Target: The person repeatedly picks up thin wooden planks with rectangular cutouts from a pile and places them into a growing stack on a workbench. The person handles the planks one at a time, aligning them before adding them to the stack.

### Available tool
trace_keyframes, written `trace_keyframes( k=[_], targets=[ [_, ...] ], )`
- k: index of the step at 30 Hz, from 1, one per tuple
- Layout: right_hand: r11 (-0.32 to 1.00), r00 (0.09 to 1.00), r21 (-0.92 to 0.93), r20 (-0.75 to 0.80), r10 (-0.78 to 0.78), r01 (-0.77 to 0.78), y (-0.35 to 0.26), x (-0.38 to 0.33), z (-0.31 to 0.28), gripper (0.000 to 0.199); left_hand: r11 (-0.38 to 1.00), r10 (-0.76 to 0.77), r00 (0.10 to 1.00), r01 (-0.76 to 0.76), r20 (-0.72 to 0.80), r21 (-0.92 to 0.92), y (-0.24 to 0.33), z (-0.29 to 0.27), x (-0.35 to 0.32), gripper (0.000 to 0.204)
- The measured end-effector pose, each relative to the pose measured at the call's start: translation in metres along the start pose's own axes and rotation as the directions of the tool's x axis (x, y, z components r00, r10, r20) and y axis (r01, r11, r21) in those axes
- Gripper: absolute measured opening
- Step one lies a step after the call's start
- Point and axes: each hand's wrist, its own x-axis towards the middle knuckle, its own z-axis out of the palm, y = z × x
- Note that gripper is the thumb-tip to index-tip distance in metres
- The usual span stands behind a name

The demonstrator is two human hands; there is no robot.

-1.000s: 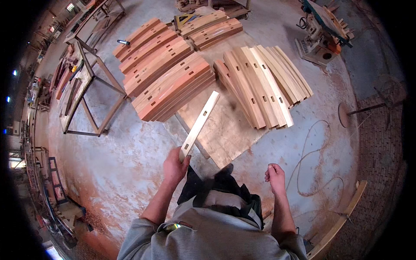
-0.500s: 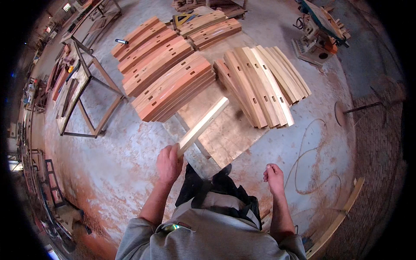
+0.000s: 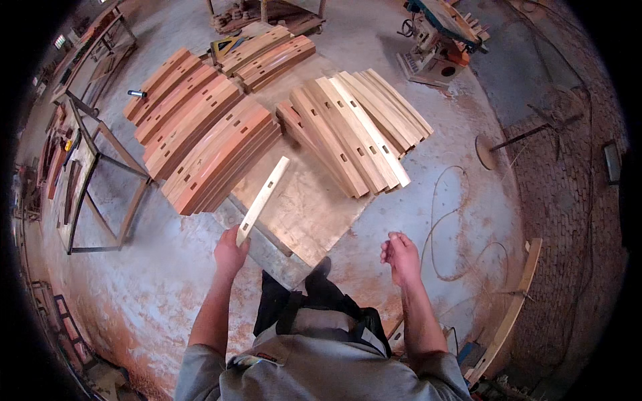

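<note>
My left hand (image 3: pixel 230 254) is closed around the near end of a pale, narrow wooden rail (image 3: pixel 265 198). The rail slants up and away over a wooden board and has a slot near each end. Out to the right, above the floor, my right hand (image 3: pixel 402 258) is loosely curled, with nothing visible in it. Beyond the rail stands a stack of reddish curved wooden pieces (image 3: pixel 217 157), each with slots cut in its upper face. To its right lies a group of paler slotted wooden pieces (image 3: pixel 344 137), fanned side by side.
Under the stacks lies a flat wooden board (image 3: pixel 304 220). A metal-framed bench (image 3: pixel 87 157) stands at left, with tools on it. At far right are a machine (image 3: pixel 441 47) and a round-based stand (image 3: pixel 487 152). A hose or cord (image 3: pixel 438 200) loops across the floor.
The rail has turned in my left hand, and its slotted face now shows. My right hand has loosened slightly. The whole view has shifted, with the stacks now further left.
</note>
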Motion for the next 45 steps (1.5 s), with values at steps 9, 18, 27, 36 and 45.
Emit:
trace_keyframes(
  k=[9, 18, 27, 36, 45],
  targets=[
    [0.906, 0.998, 0.419, 0.019, 0.052, -0.055, -0.030, 0.030, 0.072, 0.020, 0.998, 0.056, 0.997, -0.058, -0.049, -0.039, -0.021, 0.007, 0.020, 0.042],
    [0.828, 0.999, 0.561, -0.030, 0.018, 0.003, -0.027, 0.057, 0.080, 0.022, 0.999, -0.034, 0.999, 0.034, 0.025, 0.000, -0.017, -0.002, 0.024, 0.042],
    [0.834, 0.999, 0.552, -0.042, 0.000, 0.023, -0.027, 0.065, 0.087, 0.023, 0.998, -0.045, 0.998, 0.047, 0.034, -0.033, -0.019, -0.005, 0.008, 0.047],
    [0.823, 0.999, 0.566, -0.053, -0.008, 0.037, -0.029, 0.069, 0.088, 0.018, 0.994, -0.094, 0.995, 0.096, 0.039, -0.057, -0.004, -0.011, 0.004, 0.045],
    [0.851, 0.994, 0.521, -0.112, -0.016, 0.073, -0.030, 0.067, 0.088, 0.012, 0.993, -0.048, 0.998, 0.052, 0.034, -0.107, -0.009, 0.004, 0.006, 0.043]
  ],
)
